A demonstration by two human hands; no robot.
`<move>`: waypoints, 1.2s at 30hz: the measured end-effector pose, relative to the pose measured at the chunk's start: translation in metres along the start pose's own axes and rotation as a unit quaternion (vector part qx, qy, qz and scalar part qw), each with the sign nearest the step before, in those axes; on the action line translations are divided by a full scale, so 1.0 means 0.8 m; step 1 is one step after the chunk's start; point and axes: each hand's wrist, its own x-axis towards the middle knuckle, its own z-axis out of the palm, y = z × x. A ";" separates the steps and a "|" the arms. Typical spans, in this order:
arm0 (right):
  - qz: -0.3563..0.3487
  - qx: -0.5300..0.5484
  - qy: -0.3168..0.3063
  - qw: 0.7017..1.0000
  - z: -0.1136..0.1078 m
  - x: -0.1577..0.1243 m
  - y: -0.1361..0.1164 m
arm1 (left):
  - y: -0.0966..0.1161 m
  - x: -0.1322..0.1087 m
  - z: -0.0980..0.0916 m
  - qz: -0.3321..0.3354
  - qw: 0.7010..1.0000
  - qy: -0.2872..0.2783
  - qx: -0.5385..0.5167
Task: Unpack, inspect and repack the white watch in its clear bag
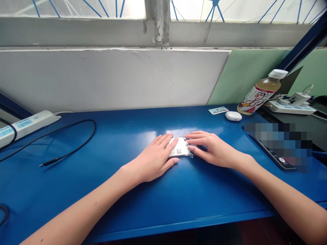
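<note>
A small flat white packet (pixel 181 148) in clear wrapping lies on the blue table (pixel 163 204), near its middle. My left hand (pixel 155 158) rests flat on the packet's left part, fingers stretched out together. My right hand (pixel 211 148) lies on the table at the packet's right edge, fingers extended and touching it. Neither hand grips the packet; both press on it from above.
A black cable (pixel 68 146) loops across the left of the table from a white power strip (pixel 25 124). At the back right lie a small card (pixel 218 110), a white earbud case (pixel 233 116) and a tilted drink bottle (pixel 260 92). A phone (pixel 276 149) lies at right.
</note>
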 end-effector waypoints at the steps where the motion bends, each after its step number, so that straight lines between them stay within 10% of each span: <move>1: 0.000 0.000 0.004 1.000 0.000 0.000 0.000 | 0.000 0.000 0.000 0.000 1.000 0.001 -0.001; 36: -0.086 -0.147 0.010 0.985 0.012 -0.005 -0.023 | 0.002 0.001 0.002 0.011 1.000 0.017 0.006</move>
